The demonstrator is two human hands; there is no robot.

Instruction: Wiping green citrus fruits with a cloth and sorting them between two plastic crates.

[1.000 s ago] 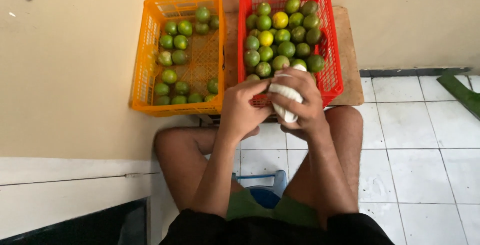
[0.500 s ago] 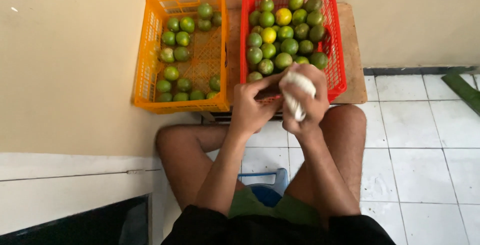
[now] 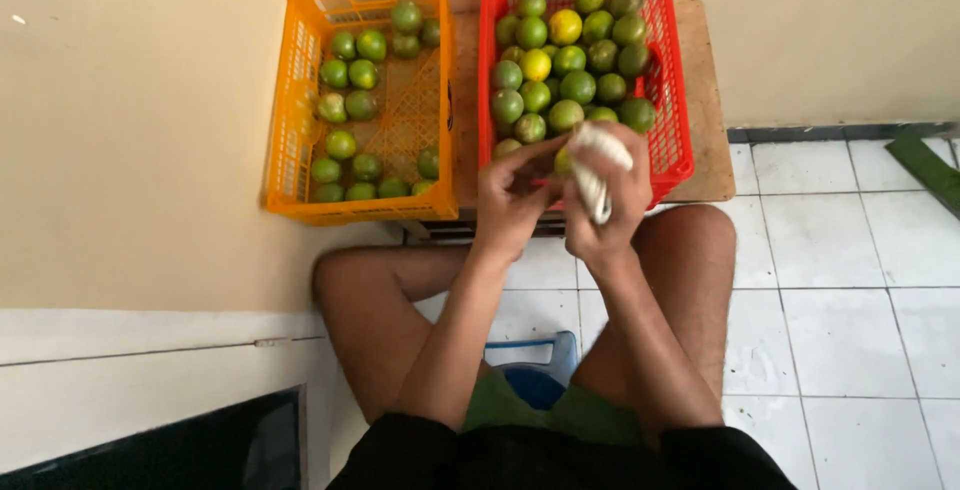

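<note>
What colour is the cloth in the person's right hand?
White; the cloth in the right hand shows in the head view.

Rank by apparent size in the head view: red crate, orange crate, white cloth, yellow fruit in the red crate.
1. Red crate and orange crate: they look about alike, so no ranking between them.
2. White cloth, bunched in the right hand.
3. Yellow fruit, smallest.

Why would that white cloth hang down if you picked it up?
The cloth is probably floppy: it drapes over the right hand and folds around a fruit. It looks thin, so likely light. It should not roll, unlike the round fruit in the red crate.
</note>
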